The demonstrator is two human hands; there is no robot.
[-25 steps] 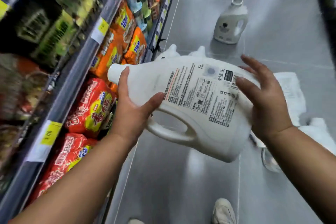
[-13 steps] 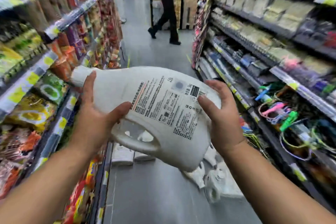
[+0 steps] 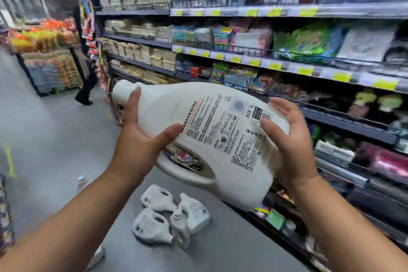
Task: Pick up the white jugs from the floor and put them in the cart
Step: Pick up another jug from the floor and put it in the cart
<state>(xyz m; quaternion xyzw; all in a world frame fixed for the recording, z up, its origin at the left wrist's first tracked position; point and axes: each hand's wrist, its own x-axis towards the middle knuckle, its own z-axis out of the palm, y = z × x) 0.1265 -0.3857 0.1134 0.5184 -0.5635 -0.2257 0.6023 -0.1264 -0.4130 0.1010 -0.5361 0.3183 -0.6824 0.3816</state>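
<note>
- Step in hand, as judged: carrying one white jug (image 3: 209, 139) toward the cart. Lifted clear of the floor, lying on its side, cap end to the left, printed label facing up.
- At the jug's neck end, the left hand (image 3: 141, 146): fingers (image 3: 133, 104) wrapped over the far side near the cap, thumb pressed on the near face just above the handle loop.
- At the jug's base end, the right hand (image 3: 289, 139): fingers curved over the far edge, thumb on the label, cupping more than clenching yet sharing the load.
- Below the jug, on the grey floor (image 3: 55, 139): a huddle of more white jugs (image 3: 167, 218), tipped over and touching one another.
- To the jug's lower left: a small bottle (image 3: 81, 181) standing apart.
- Behind and to the right of the jug: stocked shelves (image 3: 287, 66) with yellow price tags.
- No cart anywhere in view, so no telling where it stands.
- Next move, as judged: find the cart, bring the jug over its rim with both hands, then lower rather than drop. Probably heavy and smooth, so keep the two-handed hold until set down.
- Several jugs yet to collect from the floor.
</note>
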